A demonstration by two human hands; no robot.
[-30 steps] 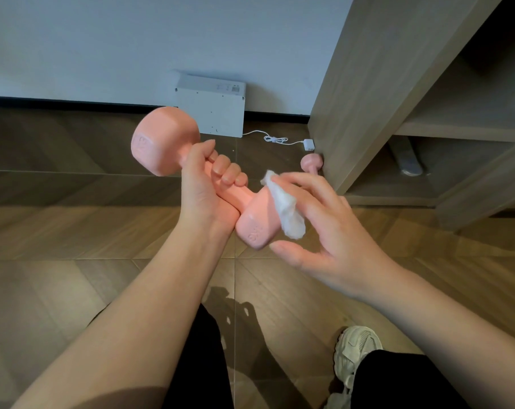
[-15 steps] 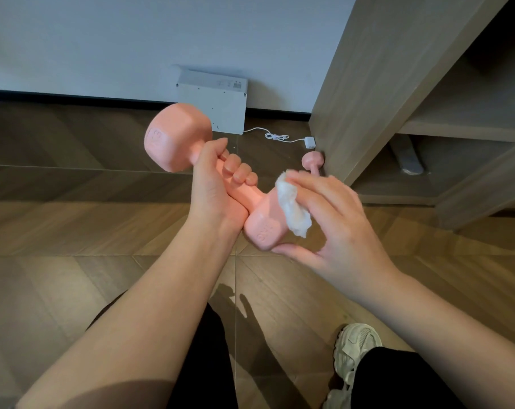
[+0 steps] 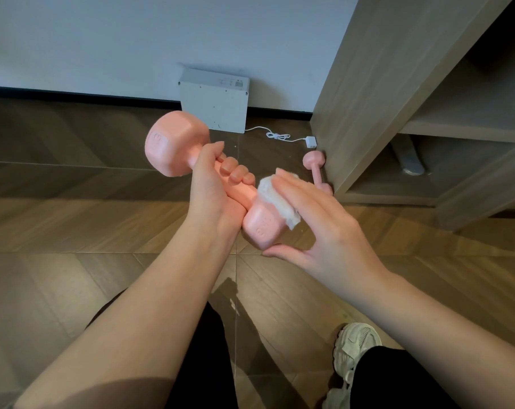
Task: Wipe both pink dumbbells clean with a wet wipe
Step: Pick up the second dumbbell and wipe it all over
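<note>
Where the wooden floor [image 3: 73,225] meets the wall, a wood shelving unit [image 3: 368,84] stands at right and a white box [image 3: 215,104] sits against the skirting.

Held dumbbell [image 3: 173,143]: raised above the floor and tilted, far head up-left, near head toward the camera.

Left hand [image 3: 212,184]: fingers curled round the handle in a firm grip.

Right hand [image 3: 324,228]: fingers laid nearly straight, pressing the wet wipe [image 3: 276,199] onto the upper face of the near head; thumb extended beneath that head.

Second dumbbell [image 3: 315,163]: on the floor against the foot of the shelving unit, untouched.

Assessment: wiping of the near head is in hand.

Recommendation: hold the handle steady and rotate it so each facet turns under the wipe. Apply even pressure, cover the end face and the handle shoulder, and refold the bunched wipe to a fresh side.
</note>
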